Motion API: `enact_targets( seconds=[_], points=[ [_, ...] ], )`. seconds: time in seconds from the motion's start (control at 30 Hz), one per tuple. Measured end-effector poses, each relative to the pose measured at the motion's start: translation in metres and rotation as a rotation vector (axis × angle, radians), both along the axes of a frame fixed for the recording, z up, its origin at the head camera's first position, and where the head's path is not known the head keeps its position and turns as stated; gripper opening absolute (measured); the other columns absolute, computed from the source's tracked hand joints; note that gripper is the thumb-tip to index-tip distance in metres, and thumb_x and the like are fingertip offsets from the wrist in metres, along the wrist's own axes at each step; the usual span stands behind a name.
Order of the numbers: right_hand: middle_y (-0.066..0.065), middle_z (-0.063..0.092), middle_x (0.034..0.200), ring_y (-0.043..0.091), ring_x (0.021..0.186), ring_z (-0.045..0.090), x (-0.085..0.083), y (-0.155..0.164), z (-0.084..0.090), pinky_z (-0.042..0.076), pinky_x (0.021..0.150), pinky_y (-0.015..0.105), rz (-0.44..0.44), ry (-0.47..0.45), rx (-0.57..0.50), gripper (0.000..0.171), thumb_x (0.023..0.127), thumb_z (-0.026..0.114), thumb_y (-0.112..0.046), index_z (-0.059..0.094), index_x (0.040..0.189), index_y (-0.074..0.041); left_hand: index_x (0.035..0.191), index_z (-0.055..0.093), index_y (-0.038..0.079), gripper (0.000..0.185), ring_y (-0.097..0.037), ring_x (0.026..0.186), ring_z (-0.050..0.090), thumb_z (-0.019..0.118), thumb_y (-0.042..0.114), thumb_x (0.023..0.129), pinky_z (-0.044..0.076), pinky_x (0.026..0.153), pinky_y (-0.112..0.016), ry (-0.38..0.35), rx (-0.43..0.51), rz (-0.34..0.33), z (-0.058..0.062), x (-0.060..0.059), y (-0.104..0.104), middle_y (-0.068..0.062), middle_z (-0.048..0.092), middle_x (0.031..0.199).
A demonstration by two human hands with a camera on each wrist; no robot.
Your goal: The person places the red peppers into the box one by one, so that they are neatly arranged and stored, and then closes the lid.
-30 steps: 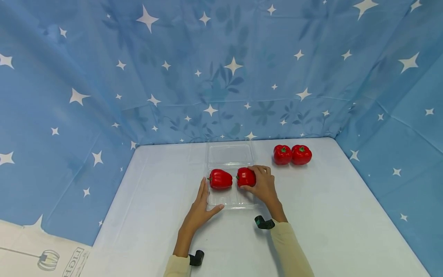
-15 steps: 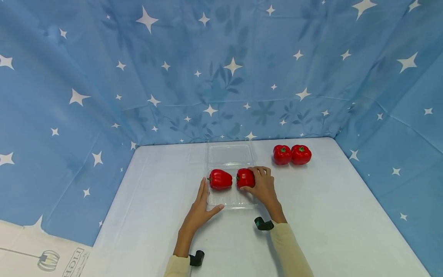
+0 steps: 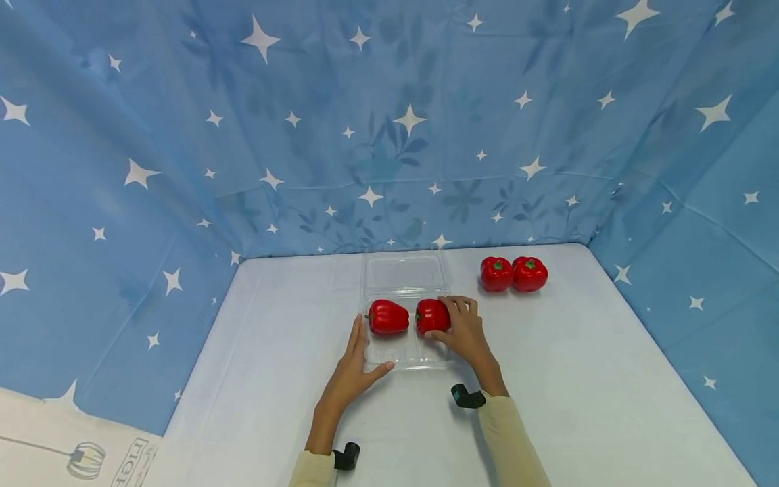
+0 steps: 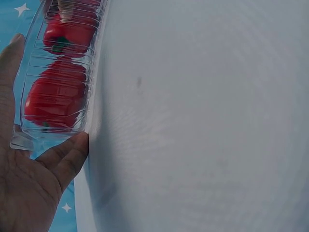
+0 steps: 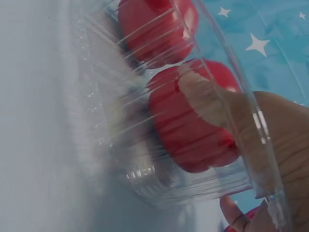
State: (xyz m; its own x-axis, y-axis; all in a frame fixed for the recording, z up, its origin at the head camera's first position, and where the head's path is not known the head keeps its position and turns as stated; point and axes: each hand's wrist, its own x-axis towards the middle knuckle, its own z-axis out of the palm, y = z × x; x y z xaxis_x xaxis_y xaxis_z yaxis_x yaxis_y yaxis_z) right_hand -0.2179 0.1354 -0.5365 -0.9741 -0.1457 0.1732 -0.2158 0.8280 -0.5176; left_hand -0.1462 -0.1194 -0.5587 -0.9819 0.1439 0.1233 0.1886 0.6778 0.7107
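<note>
In the head view a clear plastic clamshell box (image 3: 392,350) lies at the middle of the table, its lid (image 3: 404,272) folded back on the far side. One red bell pepper (image 3: 388,318) lies on its side in the left part, green stem to the left. My right hand (image 3: 465,333) grips a second red bell pepper (image 3: 429,318) in the right part, thumb on the near side and fingers over the far side; the right wrist view shows this thumb (image 5: 200,94) on the pepper through the clear wall. My left hand (image 3: 351,372) steadies the box's near left corner, fingers straight along its side.
Two more red bell peppers (image 3: 496,274) stand side by side at the back right of the white table (image 3: 274,338), stems up. A blue star-patterned curtain (image 3: 341,155) rises behind the table and along both sides. Black wrist cameras sit at both sleeves.
My right hand and its bell pepper have shifted very slightly toward the near side, about level with the other pepper. My left hand and the box stay put.
</note>
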Motion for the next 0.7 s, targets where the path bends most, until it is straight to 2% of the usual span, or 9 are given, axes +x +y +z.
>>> enact_targets(
  seconds=[0.2, 0.47, 0.7],
  points=[
    [0.010, 0.040, 0.130, 0.029, 0.122, 0.024, -0.0006, 0.0001, -0.0017, 0.039, 0.086, 0.058, -0.002, 0.006, -0.018, 0.084, 0.062, 0.079, -0.042, 0.040, 0.133, -0.019, 0.146, 0.002, 0.018, 0.103, -0.022, 0.136, 0.016, 0.060, 0.061, 0.073, 0.035, 0.097, -0.050, 0.024, -0.001, -0.014, -0.0006, 0.0001, -0.0010, 0.010, -0.005, 0.151],
    [0.009, 0.041, 0.132, 0.029, 0.122, 0.024, -0.0009, -0.0005, 0.0001, 0.039, 0.087, 0.058, -0.013, 0.001, -0.026, 0.084, 0.062, 0.080, -0.041, 0.040, 0.133, -0.020, 0.146, 0.003, 0.020, 0.104, -0.020, 0.136, 0.015, 0.059, 0.065, 0.071, 0.034, 0.097, -0.051, 0.020, 0.007, -0.003, 0.0008, -0.0010, -0.0007, 0.011, -0.004, 0.151],
    [0.009, 0.040, 0.132, 0.028, 0.123, 0.023, 0.0009, 0.0009, 0.0005, 0.039, 0.088, 0.058, 0.001, -0.015, -0.059, 0.084, 0.063, 0.080, -0.039, 0.039, 0.134, -0.019, 0.146, 0.002, 0.019, 0.103, -0.022, 0.136, 0.018, 0.063, 0.058, 0.073, 0.034, 0.098, -0.050, 0.012, 0.014, -0.014, 0.0016, 0.0002, 0.0000, 0.010, -0.004, 0.151]
  ],
)
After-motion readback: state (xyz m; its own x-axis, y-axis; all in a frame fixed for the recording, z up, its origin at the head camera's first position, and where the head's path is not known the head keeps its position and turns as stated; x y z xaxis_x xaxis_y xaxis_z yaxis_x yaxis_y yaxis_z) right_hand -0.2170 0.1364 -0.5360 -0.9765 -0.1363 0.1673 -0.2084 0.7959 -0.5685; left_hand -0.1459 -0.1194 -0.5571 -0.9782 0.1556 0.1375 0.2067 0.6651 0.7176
